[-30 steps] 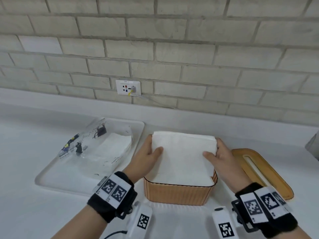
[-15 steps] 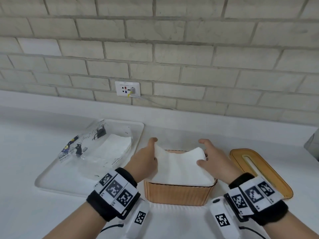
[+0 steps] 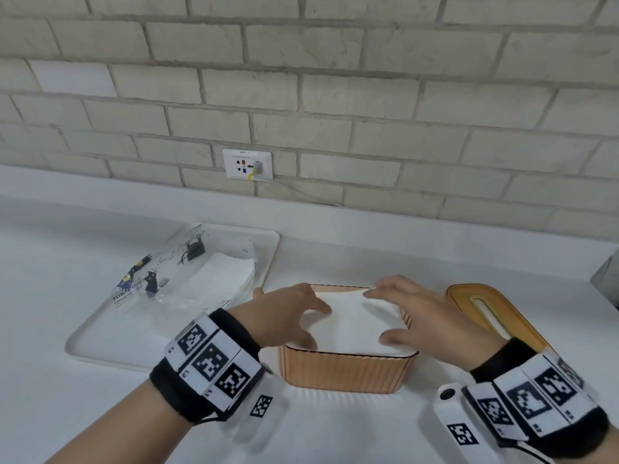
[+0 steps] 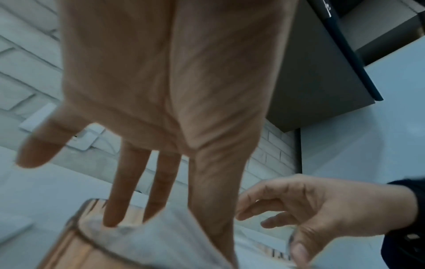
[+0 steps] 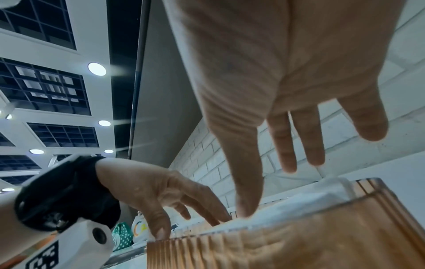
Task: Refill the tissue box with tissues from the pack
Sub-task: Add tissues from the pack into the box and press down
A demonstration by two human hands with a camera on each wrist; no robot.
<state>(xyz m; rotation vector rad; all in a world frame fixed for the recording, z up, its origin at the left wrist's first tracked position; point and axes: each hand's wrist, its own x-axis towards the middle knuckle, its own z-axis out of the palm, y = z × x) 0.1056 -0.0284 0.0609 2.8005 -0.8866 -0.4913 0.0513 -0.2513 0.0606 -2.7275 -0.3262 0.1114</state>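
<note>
Head view shows the stack of tissues [image 3: 355,324] sitting in the open tissue box [image 3: 345,373], its flat white top about level with the rim, directly under the fingertips of both hands. The left hand [image 3: 288,316] has its fingers [image 4: 119,200] straight and slightly spread, tips touching the near-left part of the paper; the right hand [image 3: 422,316] hovers with fingers [image 5: 248,182] loosely spread, one tip on the near edge, pinching nothing. The stack looks soft, light and compressible, likely to bulge or shed loose sheets, so it is best pressed flat from above or taken by its two short sides with the whole pile squeezed together. The box is a ribbed, rounded-corner tub of tan plastic, stiff and matte. Just beyond the right fingers lies its lid [image 3: 495,316], tan with a long slot, flat on the counter [image 3: 335,430]. Beyond the left fingers a white tray [image 3: 100,343] carries the crinkly clear pack [image 3: 181,283] with more tissues inside.
</note>
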